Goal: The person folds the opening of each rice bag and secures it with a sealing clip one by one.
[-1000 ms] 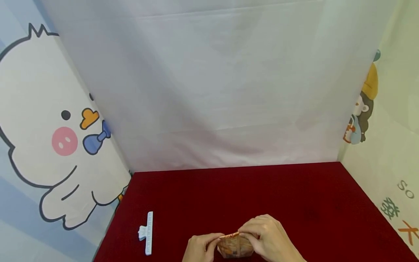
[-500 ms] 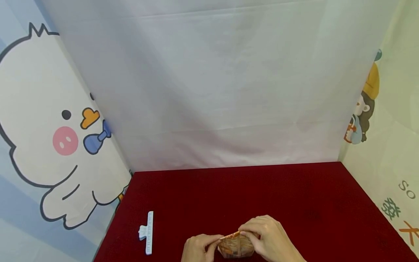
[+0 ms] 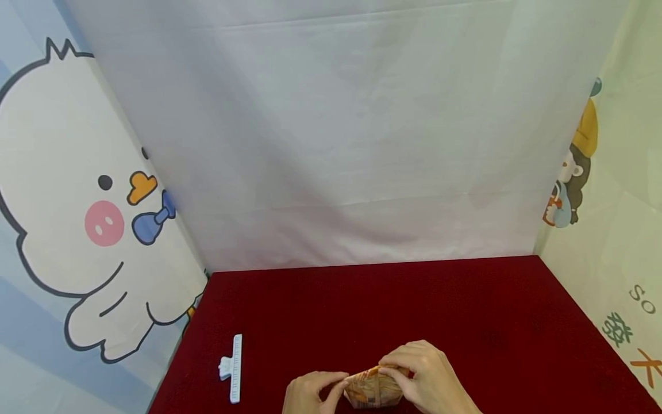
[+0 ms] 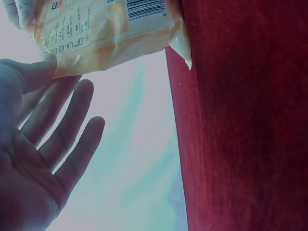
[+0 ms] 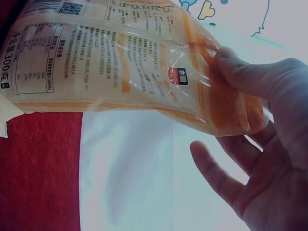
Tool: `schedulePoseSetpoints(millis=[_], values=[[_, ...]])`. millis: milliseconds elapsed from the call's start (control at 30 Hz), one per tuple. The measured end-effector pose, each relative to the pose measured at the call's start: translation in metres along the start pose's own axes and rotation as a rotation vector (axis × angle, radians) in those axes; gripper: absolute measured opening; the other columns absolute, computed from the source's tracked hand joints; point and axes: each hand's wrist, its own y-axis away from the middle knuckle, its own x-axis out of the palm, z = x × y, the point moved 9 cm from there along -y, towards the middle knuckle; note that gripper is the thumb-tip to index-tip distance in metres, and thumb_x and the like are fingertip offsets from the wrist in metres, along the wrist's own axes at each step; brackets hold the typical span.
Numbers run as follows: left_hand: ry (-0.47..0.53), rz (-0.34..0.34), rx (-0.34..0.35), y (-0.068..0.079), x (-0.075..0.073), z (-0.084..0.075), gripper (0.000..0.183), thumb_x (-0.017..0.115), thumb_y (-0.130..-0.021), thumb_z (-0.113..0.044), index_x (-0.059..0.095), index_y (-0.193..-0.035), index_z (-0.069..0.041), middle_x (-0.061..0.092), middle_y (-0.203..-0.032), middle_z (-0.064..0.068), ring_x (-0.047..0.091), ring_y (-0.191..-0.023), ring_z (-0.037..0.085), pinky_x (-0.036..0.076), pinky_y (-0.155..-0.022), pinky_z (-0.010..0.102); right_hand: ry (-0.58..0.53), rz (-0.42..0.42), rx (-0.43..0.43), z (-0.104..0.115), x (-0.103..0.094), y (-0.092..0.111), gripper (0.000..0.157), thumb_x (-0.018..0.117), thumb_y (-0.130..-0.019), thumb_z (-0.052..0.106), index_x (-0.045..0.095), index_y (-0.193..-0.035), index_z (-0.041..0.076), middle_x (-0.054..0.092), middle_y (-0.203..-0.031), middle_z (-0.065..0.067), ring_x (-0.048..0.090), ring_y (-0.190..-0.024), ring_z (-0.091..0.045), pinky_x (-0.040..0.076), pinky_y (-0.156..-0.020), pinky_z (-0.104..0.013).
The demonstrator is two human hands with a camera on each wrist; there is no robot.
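Note:
An orange and yellowish plastic food packet (image 3: 373, 391) with printed text stands on the dark red tabletop, held by its top edge. My left hand (image 3: 312, 393) pinches the left top corner between thumb and forefinger. At the right top corner, the thumb and fingers of my right hand (image 3: 421, 374) pinch the film. The right wrist view shows the printed panel of the packet (image 5: 120, 62) and its orange top strip. In the left wrist view a barcode shows on the packet (image 4: 103, 29), and the other left fingers stay off it.
A white sealing clip (image 3: 235, 368) with ruler-like marks lies on the dark red tabletop (image 3: 362, 305) to the left. A pale cloth (image 3: 331, 144) hangs behind the table. Cartoon-printed cloths (image 3: 57, 218) flank it on both sides.
My left hand has shifted slightly left along the packet's top edge. The right hand keeps its pinch with hardly any movement. The clip stays in place.

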Motion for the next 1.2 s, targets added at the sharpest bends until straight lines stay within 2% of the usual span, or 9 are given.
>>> schedulePoseSetpoints(millis=[267, 500, 867, 1200], values=[[-0.043, 0.142, -0.084, 0.002, 0.004, 0.000, 0.013, 0.074, -0.088, -0.033, 0.078, -0.100, -0.028, 0.077, -0.090, -0.010, 0.066, -0.070, -0.004, 0.046, -0.054, 0.011, -0.011, 0.004, -0.011, 0.000, 0.000, -0.001, 0.024, 0.089, -0.068, 0.014, 0.079, -0.087, 0.024, 0.074, -0.086, 0.017, 0.068, -0.076, 0.002, 0.052, -0.079, -0.019], [-0.055, 0.206, -0.180, 0.001, 0.008, 0.007, 0.013, 0.075, -0.087, -0.033, 0.078, -0.099, -0.030, 0.077, -0.092, -0.011, 0.066, -0.071, -0.003, 0.046, -0.054, 0.016, -0.014, 0.007, -0.013, 0.000, 0.000, 0.000, 0.022, 0.089, -0.069, 0.015, 0.079, -0.087, 0.024, 0.074, -0.086, 0.017, 0.067, -0.076, 0.002, 0.052, -0.078, -0.019], [-0.101, 0.233, -0.274, 0.006, 0.011, 0.018, 0.014, 0.075, -0.086, -0.035, 0.078, -0.098, -0.030, 0.076, -0.093, -0.012, 0.066, -0.070, -0.002, 0.046, -0.054, 0.019, -0.013, 0.019, 0.000, 0.000, 0.000, 0.000, 0.022, 0.088, -0.070, 0.016, 0.079, -0.088, 0.025, 0.073, -0.087, 0.018, 0.067, -0.077, 0.003, 0.052, -0.079, -0.019], [-0.160, 0.214, -0.285, 0.009, 0.008, 0.022, 0.014, 0.075, -0.085, -0.036, 0.078, -0.098, -0.031, 0.076, -0.092, -0.014, 0.070, -0.075, 0.005, 0.050, -0.057, 0.022, -0.018, 0.021, 0.004, -0.001, 0.001, 0.001, 0.024, 0.088, -0.069, 0.013, 0.079, -0.088, 0.024, 0.073, -0.088, 0.018, 0.067, -0.078, 0.002, 0.051, -0.080, -0.018]])
